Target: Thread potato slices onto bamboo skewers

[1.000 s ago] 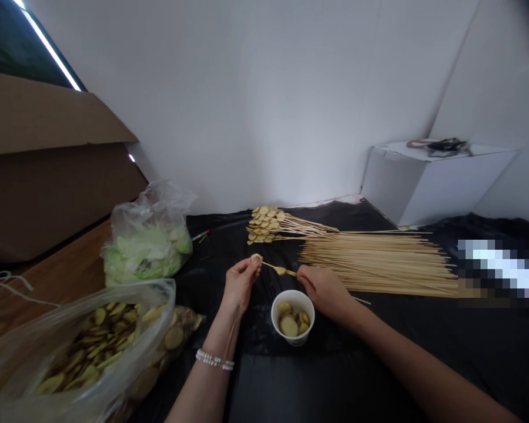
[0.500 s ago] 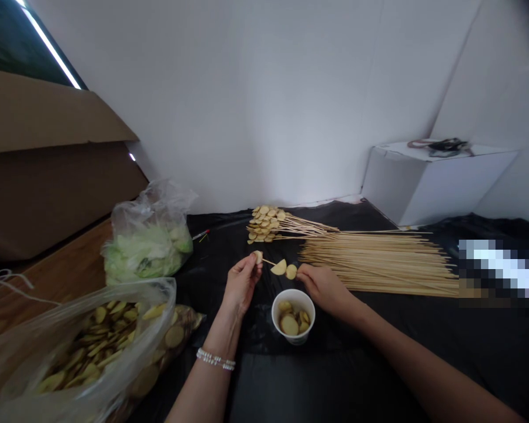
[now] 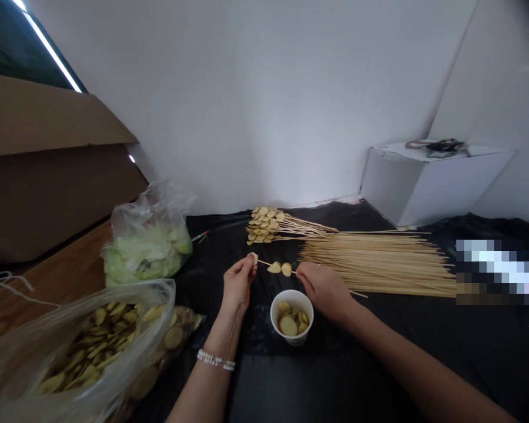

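Note:
My left hand (image 3: 239, 283) pinches a potato slice (image 3: 254, 258) at the pointed end of a wooden skewer (image 3: 263, 262). Two more slices (image 3: 280, 269) are threaded along that skewer, between my hands. My right hand (image 3: 324, 288) is closed around the skewer's other part, whose tail shows past the wrist. Just below the hands stands a white paper cup (image 3: 292, 341) with several potato slices (image 3: 288, 325) inside. Beyond the hands lies a pile of potato skewers (image 3: 265, 223), slices to the left. Bare bamboo skewers (image 3: 379, 264) are spread out to the right of it.
At lower left, an open plastic bag (image 3: 170, 294) holds many potato slices. Behind it stands a clear bag of pale green vegetable (image 3: 147, 249). A pen (image 3: 200, 235) lies nearby on the black sheet (image 3: 264, 382). A white box (image 3: 436, 182) with cords is at back right.
The skewer and both hands have shifted slightly left. The slice in my left hand and the two threaded slices have turned a little; more of the skewer shows before my right hand.

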`<state>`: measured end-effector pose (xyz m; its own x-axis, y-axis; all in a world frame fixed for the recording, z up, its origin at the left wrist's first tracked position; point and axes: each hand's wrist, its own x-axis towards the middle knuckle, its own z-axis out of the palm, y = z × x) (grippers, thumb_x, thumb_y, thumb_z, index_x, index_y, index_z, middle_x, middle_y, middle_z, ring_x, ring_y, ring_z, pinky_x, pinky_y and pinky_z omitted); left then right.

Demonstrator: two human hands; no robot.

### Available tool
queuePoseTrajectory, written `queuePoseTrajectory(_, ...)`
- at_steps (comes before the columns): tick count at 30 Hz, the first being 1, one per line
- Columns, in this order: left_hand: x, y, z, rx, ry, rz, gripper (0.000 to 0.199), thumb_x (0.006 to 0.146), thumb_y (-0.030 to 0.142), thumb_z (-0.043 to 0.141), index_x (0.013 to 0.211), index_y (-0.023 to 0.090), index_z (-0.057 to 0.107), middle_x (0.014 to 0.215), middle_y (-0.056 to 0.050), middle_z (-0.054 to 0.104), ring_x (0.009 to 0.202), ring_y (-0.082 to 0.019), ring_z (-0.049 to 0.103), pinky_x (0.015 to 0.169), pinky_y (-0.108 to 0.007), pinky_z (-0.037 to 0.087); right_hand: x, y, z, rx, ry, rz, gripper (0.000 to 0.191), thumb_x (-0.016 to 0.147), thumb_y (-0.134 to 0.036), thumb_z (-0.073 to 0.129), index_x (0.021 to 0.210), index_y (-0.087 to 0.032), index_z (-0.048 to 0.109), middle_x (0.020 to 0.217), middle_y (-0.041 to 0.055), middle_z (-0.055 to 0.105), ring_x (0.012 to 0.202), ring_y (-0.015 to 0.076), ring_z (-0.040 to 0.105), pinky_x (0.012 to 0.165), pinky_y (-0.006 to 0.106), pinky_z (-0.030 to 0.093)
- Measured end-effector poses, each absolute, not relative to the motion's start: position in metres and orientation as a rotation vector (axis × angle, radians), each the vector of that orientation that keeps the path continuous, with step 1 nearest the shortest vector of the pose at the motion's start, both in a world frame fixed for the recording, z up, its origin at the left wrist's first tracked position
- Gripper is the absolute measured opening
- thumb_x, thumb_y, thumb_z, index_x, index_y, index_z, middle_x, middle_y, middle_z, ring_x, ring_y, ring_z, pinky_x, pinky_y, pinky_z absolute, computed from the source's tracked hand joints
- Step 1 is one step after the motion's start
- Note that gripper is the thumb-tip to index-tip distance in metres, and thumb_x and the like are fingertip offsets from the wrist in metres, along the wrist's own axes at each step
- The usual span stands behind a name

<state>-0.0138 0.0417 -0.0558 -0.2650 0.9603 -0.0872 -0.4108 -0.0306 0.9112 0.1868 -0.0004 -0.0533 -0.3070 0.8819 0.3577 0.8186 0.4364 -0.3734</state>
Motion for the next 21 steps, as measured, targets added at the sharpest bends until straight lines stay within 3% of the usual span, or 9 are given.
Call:
queuePoseTrajectory(5,-0.0126,0.0414,-0.0565,0.749,1.116,1.564,0.035,0.047,0.033,0.085,0.074,0.012,0.075,0.069,-0.003,0.066,0.057,-0.006,0.052,0.055,-0.019,0.041,0.1853,-0.0017,-0.0549,-1.470,-2.244,0.056,0.024,0.095,-0.022,0.034,0.089,-0.018,0.057,0.085,0.0050,0.064,0.078,0.0161,0.057,0.067,0.026,0.032)
queuePoseTrajectory(21,-0.0128,0.0418,-0.0589,0.813,1.160,1.532,0.036,0.047,0.036,0.085,0.072,0.013,0.074,0.069,-0.005,0.067,0.056,-0.008,0.052,0.056,-0.021,0.041,0.1829,-0.0008,-0.0582,-1.466,-2.228,0.158,0.018,0.093,-0.020,0.038,0.084,-0.019,0.054,0.080,0.0029,0.063,0.075,0.0149,0.057,0.063,0.026,0.029)
